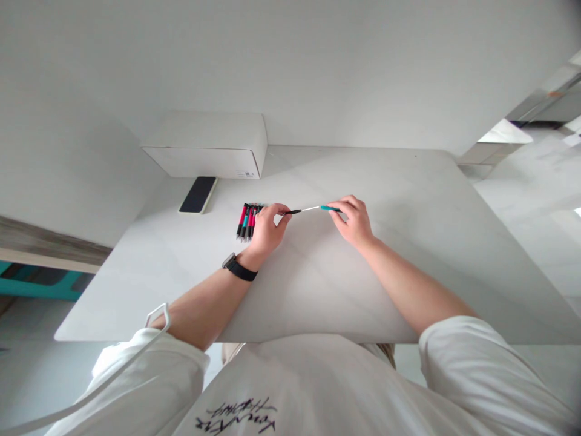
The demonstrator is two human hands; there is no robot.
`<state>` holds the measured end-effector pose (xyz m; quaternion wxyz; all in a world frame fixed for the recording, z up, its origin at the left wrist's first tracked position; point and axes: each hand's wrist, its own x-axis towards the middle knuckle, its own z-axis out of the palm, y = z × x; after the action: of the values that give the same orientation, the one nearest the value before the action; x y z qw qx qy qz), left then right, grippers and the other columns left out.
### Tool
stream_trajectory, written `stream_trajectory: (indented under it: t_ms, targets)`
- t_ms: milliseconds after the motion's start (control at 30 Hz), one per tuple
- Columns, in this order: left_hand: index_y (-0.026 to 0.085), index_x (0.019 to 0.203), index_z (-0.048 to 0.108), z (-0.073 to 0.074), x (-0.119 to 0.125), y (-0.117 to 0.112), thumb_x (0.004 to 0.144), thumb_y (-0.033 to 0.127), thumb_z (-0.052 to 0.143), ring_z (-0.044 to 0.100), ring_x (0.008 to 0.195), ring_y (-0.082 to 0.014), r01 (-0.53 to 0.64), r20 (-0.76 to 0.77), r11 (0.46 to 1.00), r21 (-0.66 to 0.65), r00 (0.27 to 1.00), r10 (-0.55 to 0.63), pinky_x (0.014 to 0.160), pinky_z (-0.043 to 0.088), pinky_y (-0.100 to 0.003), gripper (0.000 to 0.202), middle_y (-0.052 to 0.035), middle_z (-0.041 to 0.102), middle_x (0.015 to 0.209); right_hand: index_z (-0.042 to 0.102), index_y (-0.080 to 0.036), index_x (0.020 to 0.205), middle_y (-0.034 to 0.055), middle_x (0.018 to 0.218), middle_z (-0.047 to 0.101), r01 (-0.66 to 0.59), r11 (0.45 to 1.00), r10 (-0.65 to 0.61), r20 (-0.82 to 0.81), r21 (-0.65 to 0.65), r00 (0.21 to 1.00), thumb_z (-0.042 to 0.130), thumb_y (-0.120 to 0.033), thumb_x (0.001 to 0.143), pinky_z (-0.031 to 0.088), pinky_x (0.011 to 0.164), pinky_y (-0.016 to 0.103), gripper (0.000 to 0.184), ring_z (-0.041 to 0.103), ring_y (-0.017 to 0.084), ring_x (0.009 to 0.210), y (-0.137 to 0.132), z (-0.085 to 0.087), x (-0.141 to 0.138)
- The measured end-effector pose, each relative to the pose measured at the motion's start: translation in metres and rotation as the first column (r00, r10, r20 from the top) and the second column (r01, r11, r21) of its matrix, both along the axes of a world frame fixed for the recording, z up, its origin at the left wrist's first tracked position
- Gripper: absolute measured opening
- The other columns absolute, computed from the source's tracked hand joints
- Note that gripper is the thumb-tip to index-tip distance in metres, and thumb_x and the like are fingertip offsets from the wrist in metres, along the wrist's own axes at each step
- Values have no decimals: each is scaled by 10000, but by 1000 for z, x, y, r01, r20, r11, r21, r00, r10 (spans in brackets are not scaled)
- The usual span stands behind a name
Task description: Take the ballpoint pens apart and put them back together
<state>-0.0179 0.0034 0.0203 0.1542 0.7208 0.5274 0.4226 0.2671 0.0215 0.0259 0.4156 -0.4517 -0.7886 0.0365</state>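
Both my hands are raised a little over a white table (408, 254). My left hand (267, 229), with a black watch on the wrist, is closed on the black end of a thin pen part (293, 212). My right hand (354, 221) pinches the teal end (327, 208) of the same piece; a thin white rod (311, 209) spans the gap between the two hands. Just left of my left hand lies a small row of red, teal and black pens (246, 220) on the table.
A dark phone (198, 194) lies flat at the back left of the table. Behind it a white cardboard box (206, 148) stands against the white wall. The table's near edge runs just ahead of my chest.
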Motion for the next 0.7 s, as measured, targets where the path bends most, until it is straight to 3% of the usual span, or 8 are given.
stream_trajectory:
  t_ms: [700]
  targets:
    - [254,1062,702,-3,7,-6,956,268,685,668,1076,-260,41,-74,999,7,996,-40,1014,477,-443,108,-42,760,1076,777,-319,1158,50,1093,725,-62,998,59,198,9,978,636,-236,985,365,1060,480,238,635,252,981,-11,0,-11]
